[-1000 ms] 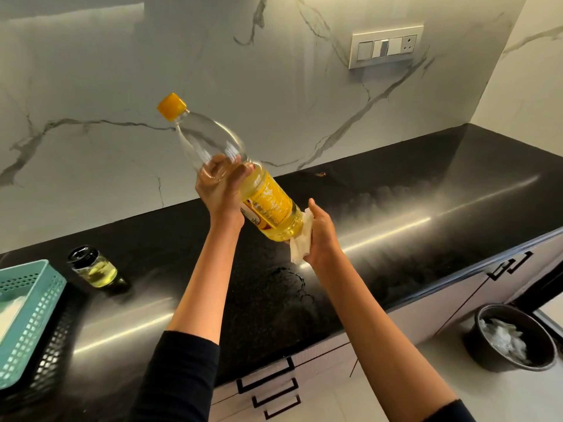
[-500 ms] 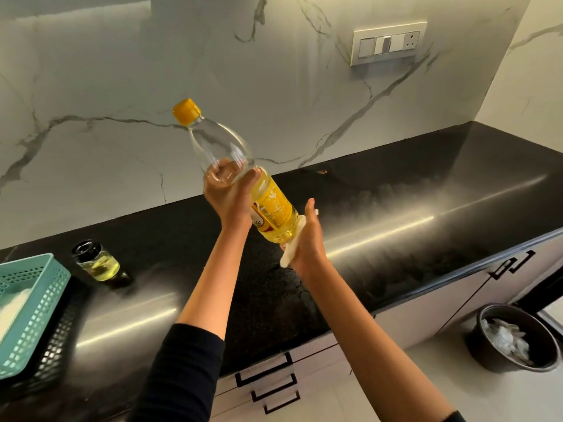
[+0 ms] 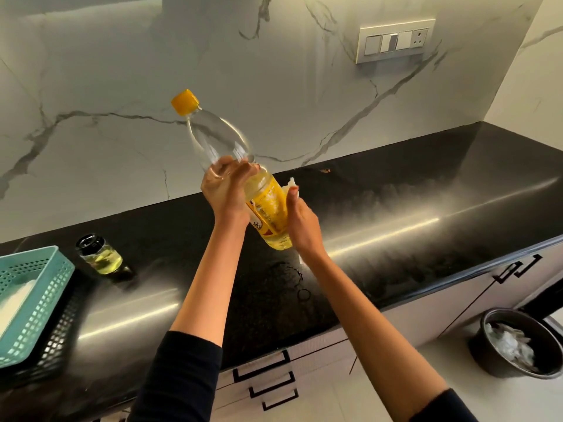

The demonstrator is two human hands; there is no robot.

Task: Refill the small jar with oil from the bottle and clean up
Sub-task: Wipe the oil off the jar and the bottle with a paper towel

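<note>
grips the bottle (image 3: 269, 208) at mid-body with the left hand (image 3: 225, 193), fingers curled round the clear upper part just above the oil line. holds it lifted well above the counter (image 3: 396, 202), tilted with the yellow cap (image 3: 185, 101) up and away from the body, probably to pool the oil at the base and bring every side within reach for wiping. clamps a white tissue (image 3: 291, 182) against the labelled lower side with the right hand (image 3: 303, 223), thumb laid along the label, fingers mostly hidden behind the bottle, so apparently closed round tissue and bottle together. reads as the clean-up step: rubbing drips off the outside before setting the bottle down. leaves the small jar (image 3: 99, 254) upright at the left of the counter, black lid on, pale oil inside, near a teal basket (image 3: 36, 300) and well apart from both hands, seemingly refilled and parked out of the way. shows wet rings (image 3: 289, 275) on the counter under the bottle, likely due a wipe too. has a dark bin (image 3: 518, 345) of crumpled white paper on the floor at the right, handy for the used tissue.
</note>
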